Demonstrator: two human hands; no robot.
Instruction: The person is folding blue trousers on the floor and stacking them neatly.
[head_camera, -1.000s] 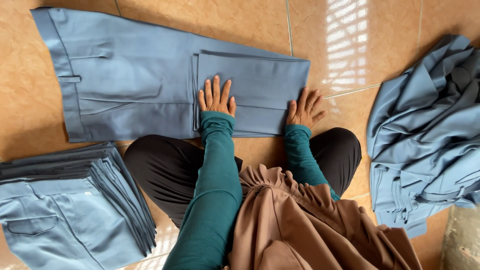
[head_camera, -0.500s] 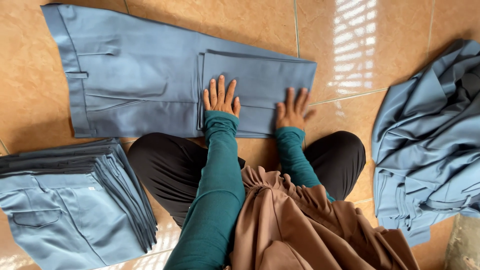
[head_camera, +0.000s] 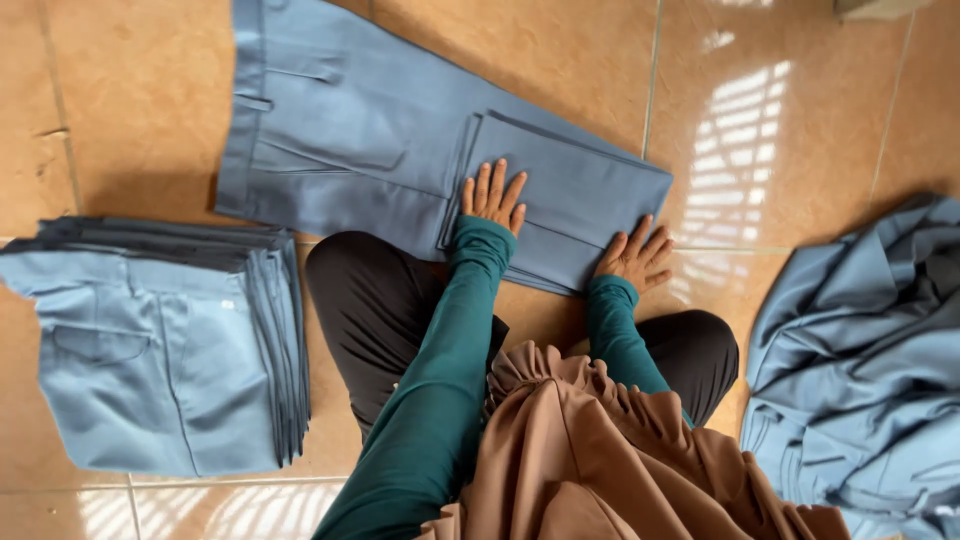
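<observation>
A pair of blue-grey trousers (head_camera: 350, 140) lies flat on the tiled floor in front of me, its legs folded back over themselves into a doubled panel (head_camera: 570, 200). My left hand (head_camera: 492, 196) rests flat, fingers spread, on the left part of that folded panel. Near the panel's right edge, my right hand (head_camera: 634, 258) presses down flat with its fingers apart. Both arms wear teal sleeves. Neither hand grips the cloth.
A neat stack of folded blue-grey trousers (head_camera: 160, 340) sits on the floor at my left. A loose heap of the same blue-grey garments (head_camera: 860, 370) lies at my right. My crossed legs in black and a brown cloth (head_camera: 600, 460) fill the lower middle.
The view has shifted, so the trousers now sit tilted and further right. My right hand has slid right and down along the folded panel; my left hand stays flat on it.
</observation>
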